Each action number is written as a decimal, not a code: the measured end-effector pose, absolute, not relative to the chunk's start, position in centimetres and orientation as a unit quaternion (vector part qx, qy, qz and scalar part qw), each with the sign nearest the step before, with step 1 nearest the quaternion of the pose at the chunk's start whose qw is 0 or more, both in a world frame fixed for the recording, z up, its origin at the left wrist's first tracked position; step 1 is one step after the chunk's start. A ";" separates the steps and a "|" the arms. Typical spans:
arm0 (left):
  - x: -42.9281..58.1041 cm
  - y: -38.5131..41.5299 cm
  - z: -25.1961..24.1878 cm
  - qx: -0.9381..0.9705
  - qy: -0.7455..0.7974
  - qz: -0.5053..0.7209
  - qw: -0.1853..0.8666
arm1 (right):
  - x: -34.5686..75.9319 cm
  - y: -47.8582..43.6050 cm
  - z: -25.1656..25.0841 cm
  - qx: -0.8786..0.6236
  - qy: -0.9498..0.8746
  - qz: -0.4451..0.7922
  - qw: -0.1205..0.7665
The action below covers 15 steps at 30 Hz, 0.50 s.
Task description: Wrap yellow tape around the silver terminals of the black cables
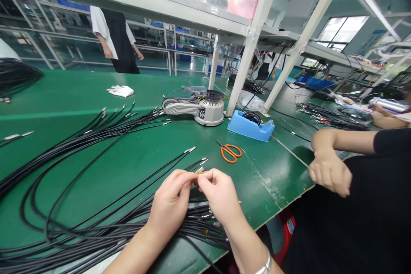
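My left hand (171, 199) and my right hand (221, 192) meet over the green table, fingertips pinched together. Between them shows a cable end (201, 170) with a pale metal tip and a small bit of yellow tape (198, 173). Most of what the fingers grip is hidden behind them. Beneath my hands and forearms lies a thick bundle of black cables (135, 231) with metal ends. A few more black cables (167, 165) stretch to just beyond my fingertips. Orange-handled scissors (230, 153) rest past my right hand.
A round tape dispenser (208, 109) and a blue tape holder (250, 126) stand near the shelf post (247, 51). Farther left are another cable bunch (96, 132) and a white glove (120, 90). A co-worker's fist (330, 171) is close on the right. Another person (117, 38) stands behind the table.
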<state>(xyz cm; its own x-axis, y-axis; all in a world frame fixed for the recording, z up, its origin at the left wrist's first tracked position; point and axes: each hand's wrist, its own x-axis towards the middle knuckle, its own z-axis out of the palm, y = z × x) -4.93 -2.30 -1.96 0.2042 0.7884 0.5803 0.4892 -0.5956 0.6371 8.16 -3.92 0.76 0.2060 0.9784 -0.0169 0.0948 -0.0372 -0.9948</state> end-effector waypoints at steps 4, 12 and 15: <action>-4.9 -2.3 -2.0 0.759 0.418 0.473 0.158 | 8.1 -3.9 0.6 -0.575 -0.465 0.427 0.521; -4.9 -2.3 -1.9 0.763 0.408 0.480 0.143 | 8.1 -4.0 0.7 -0.580 -0.469 0.421 0.517; -4.9 -2.2 -2.0 0.775 0.402 0.470 0.133 | 8.1 -3.9 0.6 -0.577 -0.469 0.422 0.519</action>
<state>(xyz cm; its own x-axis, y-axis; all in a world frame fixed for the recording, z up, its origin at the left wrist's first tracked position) -4.91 -2.16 -2.05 0.2363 0.7474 0.6209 0.4977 -0.6419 0.5833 8.08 -3.90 0.59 0.2041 0.9789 0.0003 0.1037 -0.0213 -0.9944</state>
